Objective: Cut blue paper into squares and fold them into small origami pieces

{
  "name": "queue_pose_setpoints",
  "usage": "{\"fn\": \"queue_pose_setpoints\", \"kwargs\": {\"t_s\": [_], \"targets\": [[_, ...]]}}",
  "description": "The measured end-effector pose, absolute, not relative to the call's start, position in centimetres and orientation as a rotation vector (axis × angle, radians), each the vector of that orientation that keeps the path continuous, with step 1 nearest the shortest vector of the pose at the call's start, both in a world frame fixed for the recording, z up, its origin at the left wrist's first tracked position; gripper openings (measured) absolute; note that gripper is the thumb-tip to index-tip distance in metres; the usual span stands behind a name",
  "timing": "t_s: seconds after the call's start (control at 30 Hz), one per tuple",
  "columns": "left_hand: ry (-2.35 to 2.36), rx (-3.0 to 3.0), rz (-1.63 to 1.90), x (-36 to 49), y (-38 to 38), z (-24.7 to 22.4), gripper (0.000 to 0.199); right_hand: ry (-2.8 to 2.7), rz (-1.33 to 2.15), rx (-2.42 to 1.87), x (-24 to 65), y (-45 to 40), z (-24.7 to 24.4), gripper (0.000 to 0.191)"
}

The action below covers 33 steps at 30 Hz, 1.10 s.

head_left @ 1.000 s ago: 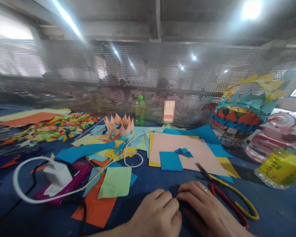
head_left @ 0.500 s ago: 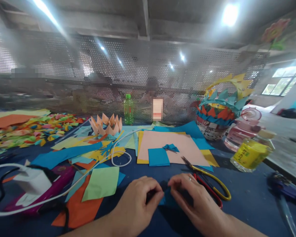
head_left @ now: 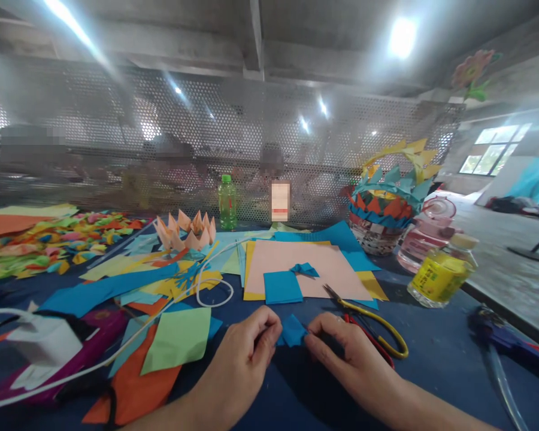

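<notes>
A small folded piece of blue paper is held just above the dark blue tabletop, its face turned toward me. My left hand pinches its left corner between thumb and fingers. At the opposite corner, my right hand grips it with thumb and forefinger. Just beyond lies a flat stack of blue paper squares, beside a small folded blue piece on a pink sheet. Scissors with yellow and red handles rest beyond my right hand.
Left are loose paper sheets, a white charger on a purple power strip, and a pink paper ring. A green bottle stands behind. Right are a paper basket, a yellow-labelled bottle and a glue gun.
The blue paper between my fingers has come up into clearer view, with more of its face showing. My view has turned slightly right, so the table things sit further left.
</notes>
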<state>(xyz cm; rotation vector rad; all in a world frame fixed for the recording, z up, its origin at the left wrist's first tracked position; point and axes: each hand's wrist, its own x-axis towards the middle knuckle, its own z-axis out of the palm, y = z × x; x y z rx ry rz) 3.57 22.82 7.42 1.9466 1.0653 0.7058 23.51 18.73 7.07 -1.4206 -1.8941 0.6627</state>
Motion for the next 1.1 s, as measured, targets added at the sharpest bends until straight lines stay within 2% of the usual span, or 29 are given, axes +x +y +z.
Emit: {"fn": "queue_pose_setpoints", "kwargs": {"t_s": [0.4, 0.67, 0.87, 1.1], "targets": [[1.117, 2.052, 0.704, 3.4, 23.6, 7.1, 0.047, -1.773, 0.623, -1.392, 25.3, 20.2, 7.6, 0.031], [1.084, 2.106, 0.674, 3.5, 23.0, 7.5, 0.046, -1.468, 0.433, -1.455, 29.4, 23.5, 9.7, 0.033], [1.04, 2.16, 0.669, 3.5, 22.8, 7.4, 0.043, -1.32, 0.413, -1.579, 31.1, 26.1, 9.1, 0.036], [1.01, 2.202, 0.674, 3.4, 22.9, 7.3, 0.041, -1.393, 0.424, -1.712, 32.2, 27.9, 6.9, 0.023]]}}
